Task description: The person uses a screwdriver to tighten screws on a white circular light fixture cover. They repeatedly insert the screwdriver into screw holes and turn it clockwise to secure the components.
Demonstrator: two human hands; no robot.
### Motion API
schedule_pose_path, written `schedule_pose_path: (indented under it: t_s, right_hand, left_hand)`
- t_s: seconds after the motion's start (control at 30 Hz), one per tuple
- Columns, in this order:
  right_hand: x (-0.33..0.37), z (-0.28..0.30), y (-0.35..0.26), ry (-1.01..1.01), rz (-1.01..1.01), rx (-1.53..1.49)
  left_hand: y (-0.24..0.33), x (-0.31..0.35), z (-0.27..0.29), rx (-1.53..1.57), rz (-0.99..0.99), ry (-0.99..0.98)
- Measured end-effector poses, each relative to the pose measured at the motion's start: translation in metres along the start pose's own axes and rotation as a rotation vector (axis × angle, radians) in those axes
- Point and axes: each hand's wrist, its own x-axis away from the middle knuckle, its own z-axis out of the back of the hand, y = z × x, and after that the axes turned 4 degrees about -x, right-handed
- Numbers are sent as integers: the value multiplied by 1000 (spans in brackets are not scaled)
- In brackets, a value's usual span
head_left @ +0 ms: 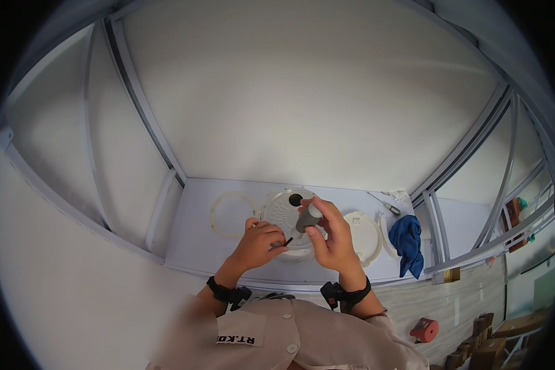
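My right hand (333, 237) is closed around a dark grey cylinder (309, 217) with a pale rounded end, held tilted over the table; I cannot make out its exact kind. My left hand (260, 243) is closed in a pinch on a small black stick-like piece (288, 241), just below and left of the cylinder. Beneath both hands lies a round, clear-whitish ribbed housing (278, 213), partly hidden by them. A black disc (295, 200) sits on its far part.
A thin pale ring (213, 217) lies left of the housing. To the right are a white round cover (362, 235), a screwdriver (389, 208) and a crumpled blue cloth (406, 242). Metal frame posts (143, 114) flank the table (185, 237). A red roll (425, 330) stands on the floor.
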Motion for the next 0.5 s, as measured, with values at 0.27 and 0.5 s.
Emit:
schedule_pose_path:
  t_s: [0.27, 0.5]
  right_hand:
    - [2, 7, 3, 96, 12, -174]
    - [9, 18, 9, 465, 29, -117]
  left_hand:
    - [1, -9, 0, 34, 23, 16]
    - [-4, -10, -9, 31, 19, 2]
